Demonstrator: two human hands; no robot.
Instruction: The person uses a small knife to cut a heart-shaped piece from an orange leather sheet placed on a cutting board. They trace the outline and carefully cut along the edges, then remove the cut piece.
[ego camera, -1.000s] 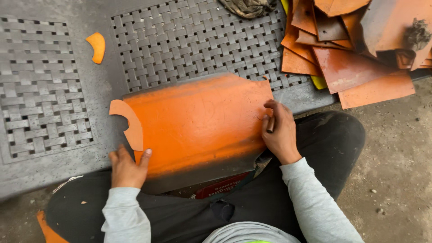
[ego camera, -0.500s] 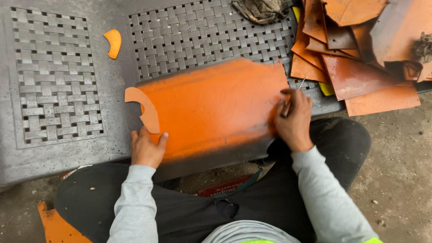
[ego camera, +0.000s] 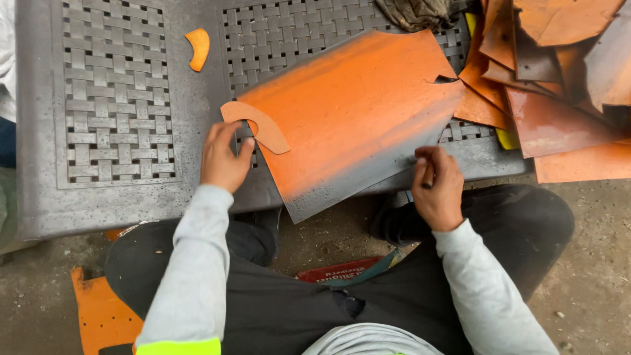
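The left hand [ego camera: 223, 158] rested half open on the grey table [ego camera: 39, 131], its fingertips pressing the curved orange template [ego camera: 257, 125] that lay at the 9 o'clock edge of the big orange sheet [ego camera: 355, 112]. The right hand [ego camera: 437, 187] was closed round a thin dark tool [ego camera: 428, 176] at the sheet's 4 o'clock edge; what kind of tool could not be made out, as the fingers hid most of it. The sheet lay tilted across the table, its lower corner hanging over the near edge. One small orange offcut [ego camera: 198, 47] sat at 11 o'clock. A pile of rusty orange sheets [ego camera: 559, 85] lay at 2 o'clock, overlapping and cut off by the frame, too many to count. One more orange sheet [ego camera: 102, 312] lay on the floor at 7 o'clock, partly hidden by the leg.
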